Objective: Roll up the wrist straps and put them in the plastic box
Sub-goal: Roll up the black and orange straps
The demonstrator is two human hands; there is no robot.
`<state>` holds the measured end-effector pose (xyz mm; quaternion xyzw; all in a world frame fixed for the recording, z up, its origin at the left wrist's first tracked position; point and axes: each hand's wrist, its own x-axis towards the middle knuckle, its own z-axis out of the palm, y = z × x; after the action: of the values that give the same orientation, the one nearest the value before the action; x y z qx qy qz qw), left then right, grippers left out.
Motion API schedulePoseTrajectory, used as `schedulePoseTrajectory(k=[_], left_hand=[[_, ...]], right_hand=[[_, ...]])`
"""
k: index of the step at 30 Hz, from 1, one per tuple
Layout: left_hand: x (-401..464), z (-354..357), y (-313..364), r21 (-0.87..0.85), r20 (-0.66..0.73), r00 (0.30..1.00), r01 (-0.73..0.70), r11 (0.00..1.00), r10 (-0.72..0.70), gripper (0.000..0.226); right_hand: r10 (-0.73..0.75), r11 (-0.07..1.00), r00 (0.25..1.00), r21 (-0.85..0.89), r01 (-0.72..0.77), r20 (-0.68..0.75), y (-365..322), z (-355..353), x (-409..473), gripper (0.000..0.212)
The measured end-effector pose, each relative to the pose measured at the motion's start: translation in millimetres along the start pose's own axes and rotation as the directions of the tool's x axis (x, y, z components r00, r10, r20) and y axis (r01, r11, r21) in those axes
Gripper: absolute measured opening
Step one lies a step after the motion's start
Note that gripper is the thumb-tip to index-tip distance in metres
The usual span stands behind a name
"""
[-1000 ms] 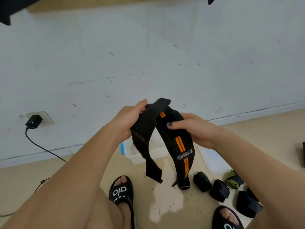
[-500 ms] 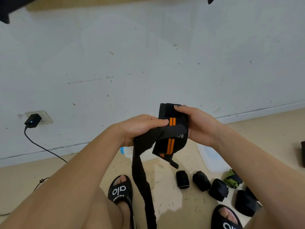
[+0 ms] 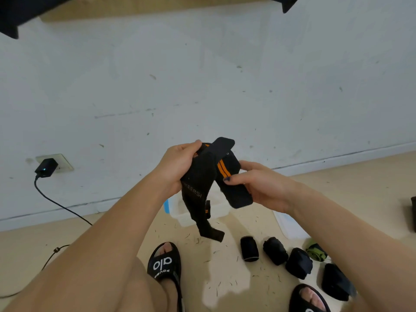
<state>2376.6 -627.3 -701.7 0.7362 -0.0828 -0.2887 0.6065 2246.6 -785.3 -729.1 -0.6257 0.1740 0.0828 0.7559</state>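
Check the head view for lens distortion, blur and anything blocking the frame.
Head view: wide-angle bowing curves the baseboard and stretches the forearms at the edges; dark camera-mount shapes cut into the top corners; the hands and wrist strap look slightly soft; lighting is even, with no glare.

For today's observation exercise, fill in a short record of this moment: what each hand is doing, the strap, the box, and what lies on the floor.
left hand: grips the black part of the strap
right hand: fingers pinch the orange-striped part
wrist strap: black with orange stripes, unrolled, one end hanging
plastic box: on the floor by the wall, partly hidden by the strap
rolled straps: a row on the floor, outside the box
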Motion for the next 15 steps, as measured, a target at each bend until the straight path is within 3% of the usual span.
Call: schedulePoseTrajectory(k=[5, 9, 15], left_hand=[[3, 0, 2, -0.035, -0.098, 0.994, 0.041, 0.999, -0.044, 0.042], [2, 3, 3, -0.113, -0.138, 0.990, 0.015, 0.993, -0.031, 0.047], [4, 2, 4, -0.188, -0.232, 0.972, -0.006, 0.982, -0.038, 0.049]], right_hand=[[-0.065, 0.995, 0.978, 0.060, 0.078, -0.198, -1, 0, 1, 0.062], [-0.122, 0.992, 0.977, -0.009, 0.123, -0.177, 2, 12, 2, 0.028], [-0.130, 0.991, 0.984, -0.043, 0.125, -0.124, 2, 24, 3, 0.046]])
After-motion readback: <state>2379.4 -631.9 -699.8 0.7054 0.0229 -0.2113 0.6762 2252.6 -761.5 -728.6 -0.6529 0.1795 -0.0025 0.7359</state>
